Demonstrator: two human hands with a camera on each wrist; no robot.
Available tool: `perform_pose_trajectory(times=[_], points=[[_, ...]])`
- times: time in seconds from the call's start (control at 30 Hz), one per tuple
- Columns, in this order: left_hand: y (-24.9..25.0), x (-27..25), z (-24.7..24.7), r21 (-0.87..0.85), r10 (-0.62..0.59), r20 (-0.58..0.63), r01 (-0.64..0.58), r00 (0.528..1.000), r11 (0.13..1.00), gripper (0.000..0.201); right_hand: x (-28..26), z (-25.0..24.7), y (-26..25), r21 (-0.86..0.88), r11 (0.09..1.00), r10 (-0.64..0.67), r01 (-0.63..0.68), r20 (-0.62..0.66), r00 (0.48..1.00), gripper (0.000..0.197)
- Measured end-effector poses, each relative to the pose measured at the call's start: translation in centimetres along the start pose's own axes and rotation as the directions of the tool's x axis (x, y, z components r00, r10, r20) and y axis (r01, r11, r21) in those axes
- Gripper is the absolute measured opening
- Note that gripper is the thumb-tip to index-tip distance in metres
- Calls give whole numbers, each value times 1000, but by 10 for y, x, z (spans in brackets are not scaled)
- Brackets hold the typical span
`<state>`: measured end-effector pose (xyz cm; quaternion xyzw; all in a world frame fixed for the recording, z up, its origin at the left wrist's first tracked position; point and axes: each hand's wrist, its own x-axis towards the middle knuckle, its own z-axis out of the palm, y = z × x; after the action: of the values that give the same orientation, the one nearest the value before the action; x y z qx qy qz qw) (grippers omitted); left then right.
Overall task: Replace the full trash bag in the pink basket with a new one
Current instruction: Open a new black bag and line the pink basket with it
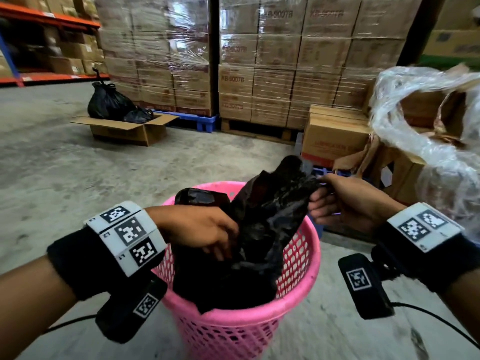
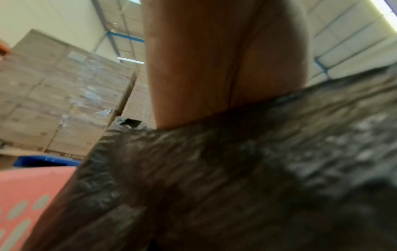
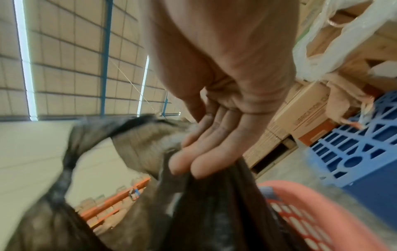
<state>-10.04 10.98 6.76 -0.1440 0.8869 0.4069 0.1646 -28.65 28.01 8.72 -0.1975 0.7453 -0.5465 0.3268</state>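
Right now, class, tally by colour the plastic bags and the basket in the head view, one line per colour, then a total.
Black: 3, the new bag held over the basket, the big tied bag and the smaller bag in the open carton.
Pink: 1, the basket.
Clear: 1, the crumpled clear bag.
Total: 5

Crumpled black bag (image 1: 262,229) in pink basket (image 1: 298,289)

A warehouse: shrink-wrapped stacks of cartons (image 1: 187,53) stand on a blue pallet (image 1: 200,120) over a bare concrete floor (image 1: 65,165), beside orange shelving (image 1: 46,16) loaded with boxes, under a high metal-framed roof (image 3: 75,59).
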Motion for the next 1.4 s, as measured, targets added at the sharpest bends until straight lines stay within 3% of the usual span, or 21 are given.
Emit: perform_pose_trajectory(times=[0.07, 0.13, 0.17, 0.23, 0.27, 0.4, 0.5, 0.6, 0.7, 0.77, 0.83, 0.93, 1.03, 1.07, 1.13, 1.23, 1.27, 1.3, 1.37, 1.4], points=[[9, 0, 0, -151, -105, -86, 92, 991, 984, 19, -4, 5, -8, 70, 995, -85, 77, 115, 990, 49], [15, 1, 2, -117, -215, -27, 210, 976, 971, 54, -12, 16, -11, -16, 978, -195, 206, 258, 946, 48], [16, 2, 6, -62, -234, 10, 234, 972, 970, 69, -14, 24, -11, -203, 926, -250, 318, 302, 920, 45], [18, 5, 17, 34, -242, 39, 241, 970, 970, 79, -14, 38, -12, -609, 582, -329, 539, 430, 841, 38], [18, 8, 23, 61, -250, 20, 248, 968, 967, 74, -9, 42, -11, -695, 424, -318, 581, 486, 814, 35], [17, 16, 34, -18, -214, -49, 213, 976, 977, 36, 12, 52, -18, -787, 199, -255, 583, 533, 807, 45], [17, 16, 28, -138, -224, -188, 201, 956, 970, 50, 29, 54, -23, -867, 71, -221, 493, 469, 855, 48], [22, 11, 29, -180, -203, -117, 180, 972, 967, 63, 39, 54, -28, -873, 22, -206, 488, 474, 856, 59], [28, -5, 48, 66, -9, -11, 10, 1000, 998, 57, 37, 49, -15, -844, -113, -127, 524, 536, 835, 65], [24, -19, 59, 322, -22, 86, -7, 996, 947, 71, 35, 38, 2, -845, -175, -41, 506, 520, 853, 69], [11, -25, 62, 496, -19, 124, -45, 992, 867, 64, 31, 25, 13, -855, -222, 17, 468, 477, 879, 75], [-16, -28, 62, 614, 18, 137, -99, 990, 783, 28, 20, 14, 25, -833, -287, 30, 473, 486, 873, 72], [-36, -27, 47, 642, 38, 135, -117, 990, 758, 23, 3, 18, 31, -778, -376, 7, 503, 541, 841, 89], [-40, -26, 40, 657, 55, 124, -123, 991, 744, 23, -2, 21, 32, -772, -395, 20, 499, 535, 844, 90], [-48, -22, 23, 710, 61, 97, -112, 993, 695, 25, -16, 28, 30, -809, -352, 38, 471, 490, 871, 68], [-53, -14, 1, 782, -23, 103, -67, 994, 619, 35, -33, 37, 19, -906, -127, 118, 404, 390, 913, 53], [-52, -11, -6, 765, -36, 109, -60, 993, 641, 38, -33, 36, 17, -926, -63, 150, 373, 360, 921, 55], [-49, -11, -10, 686, -35, 98, -42, 995, 726, 37, -32, 36, 17, -936, 1, 156, 351, 347, 925, 57], [-33, -11, -11, 425, 24, 57, -46, 998, 904, 42, -24, 30, 19, -930, 128, 141, 344, 360, 922, 58], [-25, -9, -8, 304, 72, 40, -81, 997, 949, 49, -23, 28, 18, -922, 185, 121, 339, 364, 923, 59]])
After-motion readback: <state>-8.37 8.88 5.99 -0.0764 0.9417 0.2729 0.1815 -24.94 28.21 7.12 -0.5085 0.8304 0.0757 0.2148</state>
